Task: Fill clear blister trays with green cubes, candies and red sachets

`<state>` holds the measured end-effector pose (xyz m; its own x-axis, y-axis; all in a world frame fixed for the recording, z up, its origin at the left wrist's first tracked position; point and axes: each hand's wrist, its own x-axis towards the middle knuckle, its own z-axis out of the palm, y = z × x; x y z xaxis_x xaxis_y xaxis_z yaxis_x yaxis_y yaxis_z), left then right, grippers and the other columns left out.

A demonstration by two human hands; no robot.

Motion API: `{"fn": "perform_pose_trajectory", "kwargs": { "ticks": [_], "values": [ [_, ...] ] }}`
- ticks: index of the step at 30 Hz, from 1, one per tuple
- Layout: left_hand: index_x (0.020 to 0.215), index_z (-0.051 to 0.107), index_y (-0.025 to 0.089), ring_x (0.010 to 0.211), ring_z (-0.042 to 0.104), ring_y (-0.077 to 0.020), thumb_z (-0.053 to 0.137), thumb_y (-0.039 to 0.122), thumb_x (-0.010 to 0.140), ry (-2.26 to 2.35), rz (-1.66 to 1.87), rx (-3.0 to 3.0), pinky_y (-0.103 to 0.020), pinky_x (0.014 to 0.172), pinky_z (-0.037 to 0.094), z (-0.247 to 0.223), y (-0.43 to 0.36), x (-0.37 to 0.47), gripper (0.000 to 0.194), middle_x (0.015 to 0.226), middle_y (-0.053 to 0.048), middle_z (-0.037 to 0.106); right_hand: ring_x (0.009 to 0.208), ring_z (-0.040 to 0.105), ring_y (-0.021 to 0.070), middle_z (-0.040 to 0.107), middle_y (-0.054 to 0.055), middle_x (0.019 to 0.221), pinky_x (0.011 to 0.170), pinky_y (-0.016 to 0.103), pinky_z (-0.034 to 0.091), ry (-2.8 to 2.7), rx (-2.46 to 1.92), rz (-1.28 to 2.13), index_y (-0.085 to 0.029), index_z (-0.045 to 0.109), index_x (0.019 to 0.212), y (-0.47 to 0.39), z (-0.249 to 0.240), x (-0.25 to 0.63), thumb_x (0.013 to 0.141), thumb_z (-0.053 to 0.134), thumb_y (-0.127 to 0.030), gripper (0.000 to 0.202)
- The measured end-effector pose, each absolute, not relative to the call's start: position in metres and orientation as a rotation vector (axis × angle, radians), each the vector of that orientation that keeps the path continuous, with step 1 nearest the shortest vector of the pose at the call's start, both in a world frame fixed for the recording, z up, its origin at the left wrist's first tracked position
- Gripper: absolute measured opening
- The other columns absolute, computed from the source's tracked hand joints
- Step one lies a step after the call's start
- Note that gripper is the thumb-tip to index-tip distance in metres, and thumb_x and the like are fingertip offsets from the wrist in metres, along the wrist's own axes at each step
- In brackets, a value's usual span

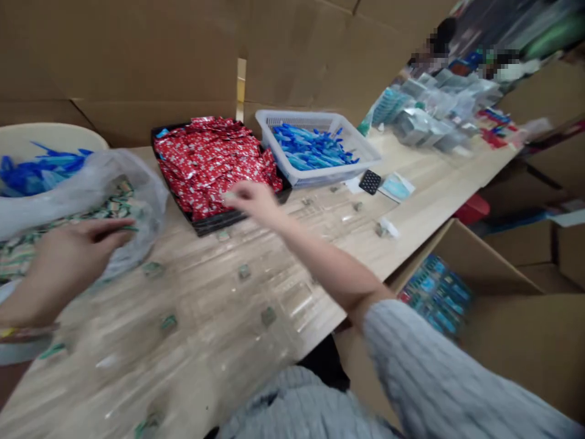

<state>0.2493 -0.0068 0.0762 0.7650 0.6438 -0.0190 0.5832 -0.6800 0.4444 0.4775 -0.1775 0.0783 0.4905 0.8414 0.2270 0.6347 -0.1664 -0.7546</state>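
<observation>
My left hand (pixel 80 262) is over the edge of a clear plastic bag (pixel 148 189) of small green and beige pieces (pixel 22 250); its thumb and fingers pinch a small green piece. My right hand (pixel 256 201) reaches over the front of a black tray (pixel 205 227) heaped with red patterned packets (pixel 214 158). Its fingers are pinched around something small and pale, too blurred to name. Below both hands, clear plastic trays (pixel 205 305) lie across the wooden table, with small green-grey pieces (pixel 244 271) in them.
A white basket (pixel 320 177) of blue items stands behind the table's middle, a cream tub (pixel 55 131) of blue items at left. Near the basket lie a black dotted pad (pixel 370 182) and a blue packet (pixel 397 187). An open carton (pixel 493 262) stands at right.
</observation>
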Motion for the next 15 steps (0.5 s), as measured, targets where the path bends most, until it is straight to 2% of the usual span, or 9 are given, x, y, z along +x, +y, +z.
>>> {"fn": "perform_pose_trajectory", "kwargs": {
  "ticks": [1, 4, 7, 10, 15],
  "values": [
    [0.093, 0.062, 0.026, 0.053, 0.051, -0.0135, 0.044, 0.042, 0.074, 1.105, 0.182, 2.497, -0.025, 0.051, 0.041, 0.088, -0.041, 0.269, 0.031, 0.061, 0.007, 0.059, 0.065, 0.049, 0.0084, 0.058, -0.002, 0.07, 0.064, 0.022, 0.04, -1.08, -1.913, 0.308, -0.014, 0.057, 0.072, -0.228, 0.085, 0.51, 0.07, 0.061, -0.028, 0.015],
    [0.093, 0.065, 0.02, 0.061, 0.054, -0.0129, 0.051, 0.032, 0.07, 0.816, 0.084, 2.32, -0.022, 0.057, 0.041, 0.104, -0.135, 0.339, 0.029, 0.074, 0.003, 0.066, 0.055, 0.043, 0.0073, 0.053, -0.002, 0.06, 0.056, 0.023, 0.035, -0.668, -1.979, 0.208, -0.014, 0.057, 0.069, -0.37, 0.095, 0.591, 0.063, 0.067, -0.027, 0.018],
    [0.096, 0.066, 0.014, 0.056, 0.051, -0.0119, 0.053, 0.024, 0.068, 0.633, 0.045, 2.214, -0.022, 0.054, 0.039, 0.094, -0.201, 0.407, 0.032, 0.069, 0.0, 0.065, 0.052, 0.041, 0.0065, 0.051, -0.001, 0.058, 0.052, 0.024, 0.031, -0.462, -1.965, 0.226, -0.014, 0.058, 0.066, -0.469, 0.082, 0.626, 0.059, 0.069, -0.026, 0.018],
    [0.095, 0.066, 0.01, 0.055, 0.049, -0.0106, 0.053, 0.018, 0.067, 0.56, 0.074, 2.139, -0.022, 0.055, 0.039, 0.07, -0.242, 0.462, 0.032, 0.067, -0.002, 0.063, 0.053, 0.04, 0.0068, 0.052, 0.0, 0.059, 0.051, 0.025, 0.029, -0.417, -1.917, 0.319, -0.014, 0.059, 0.067, -0.515, 0.053, 0.626, 0.058, 0.07, -0.029, 0.021],
    [0.091, 0.067, 0.011, 0.056, 0.05, -0.0111, 0.054, 0.016, 0.065, 0.562, 0.153, 2.17, -0.023, 0.058, 0.042, 0.036, -0.266, 0.519, 0.029, 0.062, -0.002, 0.061, 0.056, 0.044, 0.0087, 0.054, 0.0, 0.062, 0.053, 0.025, 0.033, -0.425, -1.866, 0.44, -0.015, 0.058, 0.069, -0.537, 0.01, 0.623, 0.055, 0.07, -0.039, 0.031]
  ]
}}
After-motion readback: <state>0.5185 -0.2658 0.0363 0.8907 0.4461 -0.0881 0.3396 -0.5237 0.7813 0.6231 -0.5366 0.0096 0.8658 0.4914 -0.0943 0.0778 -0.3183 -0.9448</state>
